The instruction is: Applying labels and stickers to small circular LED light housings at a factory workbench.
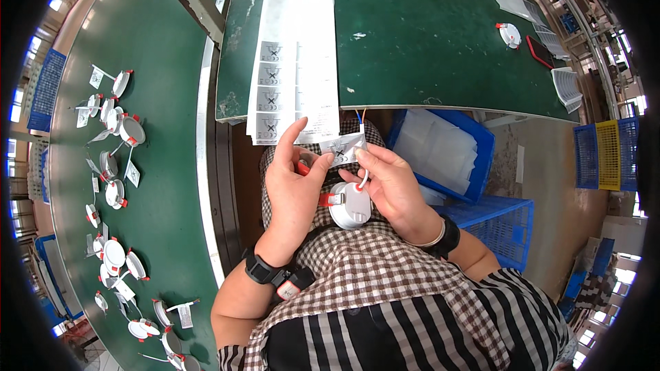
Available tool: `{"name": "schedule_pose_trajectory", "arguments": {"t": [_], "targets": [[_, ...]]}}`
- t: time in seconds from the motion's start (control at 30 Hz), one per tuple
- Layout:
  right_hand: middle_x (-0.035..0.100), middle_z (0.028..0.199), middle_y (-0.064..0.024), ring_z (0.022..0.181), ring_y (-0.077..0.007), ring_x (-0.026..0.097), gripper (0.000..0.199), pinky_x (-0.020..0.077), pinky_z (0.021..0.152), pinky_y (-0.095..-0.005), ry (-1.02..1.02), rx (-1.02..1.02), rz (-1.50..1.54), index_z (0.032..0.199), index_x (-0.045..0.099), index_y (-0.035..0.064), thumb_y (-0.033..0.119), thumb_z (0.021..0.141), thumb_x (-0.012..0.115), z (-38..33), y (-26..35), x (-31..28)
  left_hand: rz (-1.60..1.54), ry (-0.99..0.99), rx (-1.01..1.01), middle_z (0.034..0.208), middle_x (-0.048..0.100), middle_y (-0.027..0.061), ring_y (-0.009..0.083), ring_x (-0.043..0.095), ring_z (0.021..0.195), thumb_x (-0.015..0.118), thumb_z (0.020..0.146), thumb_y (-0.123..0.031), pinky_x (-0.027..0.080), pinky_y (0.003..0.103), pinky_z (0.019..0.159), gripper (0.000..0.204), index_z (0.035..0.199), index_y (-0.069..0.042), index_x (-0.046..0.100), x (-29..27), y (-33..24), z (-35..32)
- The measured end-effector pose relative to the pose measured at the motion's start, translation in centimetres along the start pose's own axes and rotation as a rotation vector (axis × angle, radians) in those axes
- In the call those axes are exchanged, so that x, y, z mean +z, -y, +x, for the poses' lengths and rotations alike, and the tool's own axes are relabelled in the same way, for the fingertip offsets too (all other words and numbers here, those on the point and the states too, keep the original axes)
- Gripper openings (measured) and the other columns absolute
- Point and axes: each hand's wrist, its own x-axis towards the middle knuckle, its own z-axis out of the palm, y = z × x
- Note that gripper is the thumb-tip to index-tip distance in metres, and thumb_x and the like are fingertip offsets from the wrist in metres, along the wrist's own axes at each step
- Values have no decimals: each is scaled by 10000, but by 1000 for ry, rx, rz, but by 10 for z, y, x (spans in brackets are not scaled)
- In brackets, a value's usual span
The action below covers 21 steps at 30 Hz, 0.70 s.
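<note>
Beyond the white lamp (pixel 352 207), the left hand (pixel 289 182) and right hand (pixel 399 185) pinch a silver label (pixel 343 144); label sheets (pixel 300 24) lie farther past it.

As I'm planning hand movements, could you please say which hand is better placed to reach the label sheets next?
Probably the left hand: its extended index finger is nearest the label sheets, though its thumb touches the silver label; the right hand, pinching that label, is farther off.

A blue plastic bin (pixel 486 161) stood below the edge of the green table (pixel 412 48) and contained whitish sheets (pixel 440 148). A blue perforated crate (pixel 512 223) was positioned beside it. A red-edged smartphone (pixel 540 52) lay on the table, toward the right.
</note>
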Motion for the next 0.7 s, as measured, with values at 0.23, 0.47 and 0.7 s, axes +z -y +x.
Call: {"name": "schedule_pose_trajectory", "arguments": {"t": [0.23,0.47,0.7], "targets": [[602,936,-50,723,-89,529,224,523,846,-356,86,53,-24,1088,585,-30,83,896,586,-1,5,2,-17,-9,7,664,531,-34,26,420,574,722,745,-16,370,185,525,469,1188,-67,576,1,6,3],[606,904,-41,686,-85,538,235,505,869,-371,147,113,13,1096,582,-21,101,895,591,6,8,-9,-250,233,-220,688,558,-26,25,452,555,703,786,-55,387,186,497,289,1062,-5,633,-10,16,15],[607,894,-20,680,-77,522,210,498,872,-367,162,114,4,1059,604,-6,119,890,602,7,10,-6,-482,171,-339,618,534,-17,29,434,493,663,859,-215,317,176,433,286,1021,19,636,-22,17,17]]}}
